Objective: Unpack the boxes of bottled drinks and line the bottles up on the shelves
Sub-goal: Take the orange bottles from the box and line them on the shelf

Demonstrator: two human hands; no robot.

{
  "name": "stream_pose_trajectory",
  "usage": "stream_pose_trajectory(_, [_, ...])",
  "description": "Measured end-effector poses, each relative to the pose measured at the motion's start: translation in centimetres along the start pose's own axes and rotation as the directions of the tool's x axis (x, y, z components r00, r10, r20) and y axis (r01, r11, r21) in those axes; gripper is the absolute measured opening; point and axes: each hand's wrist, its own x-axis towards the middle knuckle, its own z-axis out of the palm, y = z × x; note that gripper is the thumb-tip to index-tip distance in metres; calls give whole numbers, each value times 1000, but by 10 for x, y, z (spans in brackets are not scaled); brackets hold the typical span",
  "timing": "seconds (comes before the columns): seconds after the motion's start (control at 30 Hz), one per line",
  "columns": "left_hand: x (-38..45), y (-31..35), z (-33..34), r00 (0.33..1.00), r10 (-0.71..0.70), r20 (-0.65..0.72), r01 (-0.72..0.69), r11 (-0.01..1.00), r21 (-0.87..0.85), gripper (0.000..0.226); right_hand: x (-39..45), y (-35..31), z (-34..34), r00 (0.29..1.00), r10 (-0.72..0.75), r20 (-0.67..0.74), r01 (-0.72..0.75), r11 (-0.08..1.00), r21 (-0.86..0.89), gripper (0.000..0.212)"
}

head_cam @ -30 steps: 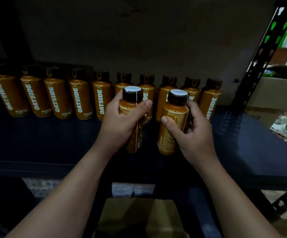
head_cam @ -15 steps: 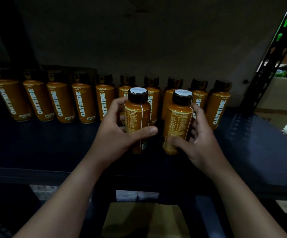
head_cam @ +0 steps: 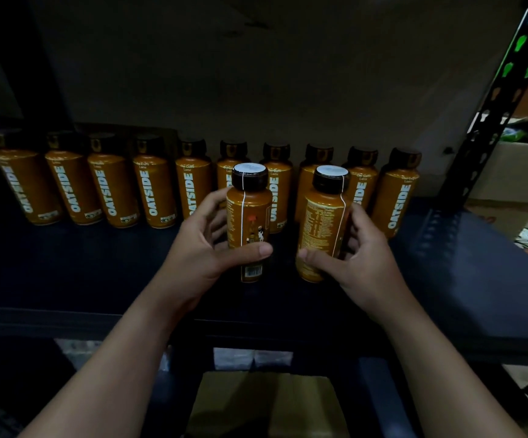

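Orange-brown plastic, black caps with white tops: two drink bottles at the centre of the frame, both upright on the dark shelf (head_cam: pixel 66 273), in front of the back row.

Left bottle (head_cam: pixel 250 222): back label and barcode facing the viewer. Left hand (head_cam: pixel 205 248) wrapped round its lower half; grip closed, thumb (head_cam: pixel 253 249) across the front, fingers curled behind on the left side.

Right bottle (head_cam: pixel 322 229): nutrition panel facing the viewer, standing just beside the left bottle with a dark gap between. Right hand (head_cam: pixel 360 257) round it; grip closed, thumb pressed to the lower front, fingers curled behind on the right side.

Back row (head_cam: pixel 104 191): ten matching bottles lined up across the middle of the frame against the pale back wall (head_cam: pixel 256 74), white "OATSIDE" lettering running up each label where it shows. The two held bottles partly cover the sixth to ninth of the row.

Both bare forearms enter from the bottom corners of the frame.

Shelf upright (head_cam: pixel 490 109): black perforated metal, slanting up the right edge of the frame. Beyond it, right, a cardboard box (head_cam: pixel 521 172) with something green inside, too dim to tell.

Bottom centre, below the shelf edge: a second cardboard box (head_cam: pixel 269 403), brown, top facing up, contents not visible.
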Motion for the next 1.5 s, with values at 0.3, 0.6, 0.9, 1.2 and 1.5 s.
stream_pose_trajectory(0.3, [0, 1, 3, 998, 15, -58, -14, 1000, 24, 78, 0, -2, 0, 1000, -3, 8, 3, 1000, -10, 69])
stream_pose_trajectory(0.6, [-1, 1, 9, 994, 67, -90, -55, 990, 129, 86, 0, 0, 0, 1000, -6, 6, 6, 1000, -6, 68])
stream_pose_trajectory(0.9, [-1, 0, 2, 1000, 8, -4, -8, 998, 62, 90, 0, 2, 0, 1000, -6, 14, 6, 1000, 8, 68])
stream_pose_trajectory(1.2, [1, -1, 0, 996, -48, -79, 45, 998, -33, 83, 0, -3, 0, 1000, 12, 20, -11, 1000, -7, 66])
stream_pose_trajectory(1.5, [3, -7, -2, 998, -41, -38, 41, 999, 1, 63, -2, -5, 1, 1000, -4, 7, 4, 1000, 27, 73])
